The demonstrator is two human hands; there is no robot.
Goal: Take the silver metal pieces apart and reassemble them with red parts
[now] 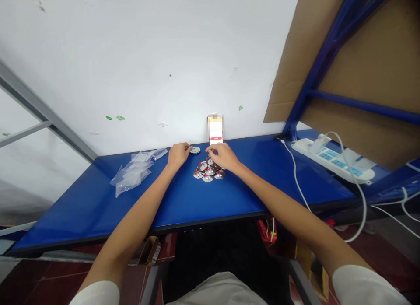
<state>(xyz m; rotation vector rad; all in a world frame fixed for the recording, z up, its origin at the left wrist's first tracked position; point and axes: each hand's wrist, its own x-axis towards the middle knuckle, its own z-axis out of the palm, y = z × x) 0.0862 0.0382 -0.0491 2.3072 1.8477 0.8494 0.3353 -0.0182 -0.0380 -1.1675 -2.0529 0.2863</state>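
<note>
our left fingers (187, 146) are bent at the 9 o'clock rim of a lone flat, round, silvery disc (196, 150) lying on the blue, smooth-topped worktop (197, 204); we cannot tell whether they grip it or only touch it. our right fingers (213, 149) are curled inward over the far edge of a heap of shiny, round, silver-coloured domed discs with red spots (209, 170), and we cannot tell whether anything is pinched between them.

taking the heap as the middle of our dial, the lone disc sits near it at 11 o'clock. at 12 o'clock, an upright phone with a lit white screen and a red button (215, 131) stands close to the white, scuffed wall (147, 47). at 9 o'clock, past our left forearm, we have a loose, overlapping spread of clear plastic bags (133, 171). well apart at 3 o'clock lies a long white power strip with pale blue sockets (331, 158), and a thin white cable (294, 167) runs between it and the heap. at 2 o'clock, brown cardboard sheets (367, 55) stand behind a blue metal frame (323, 55).
</note>
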